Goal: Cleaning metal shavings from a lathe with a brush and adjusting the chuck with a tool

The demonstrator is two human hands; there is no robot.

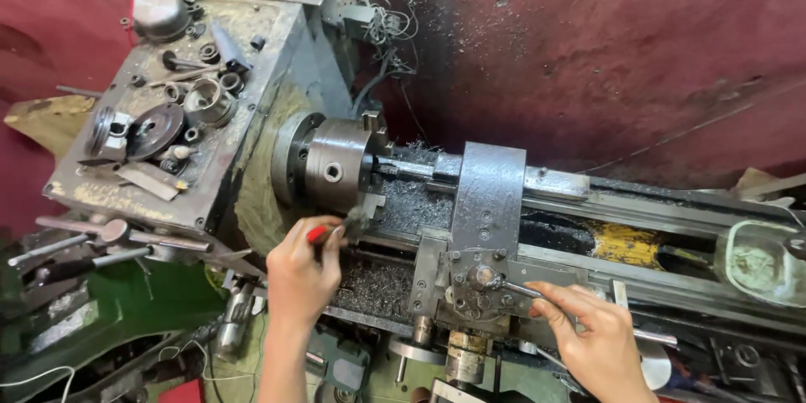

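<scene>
I look down on an old grey metal lathe. My left hand (302,273) grips a small brush with a red handle (319,233); its bristles (354,218) touch the area just below the round steel chuck (332,170). A short rod (407,170) sticks out of the chuck toward the carriage (487,193). My right hand (592,327) rests on the front of the carriage, fingertips by a thin lever (522,290) on the tool post block (474,281). Dark metal chips (378,285) cover the bed between my hands.
The headstock top (168,109) at left carries several loose gears, rings and tools. Levers (75,243) jut out at the left front. A yellow patch (625,245) shows on the bed at right, beside a clear plastic container (760,264). A dark red wall stands behind.
</scene>
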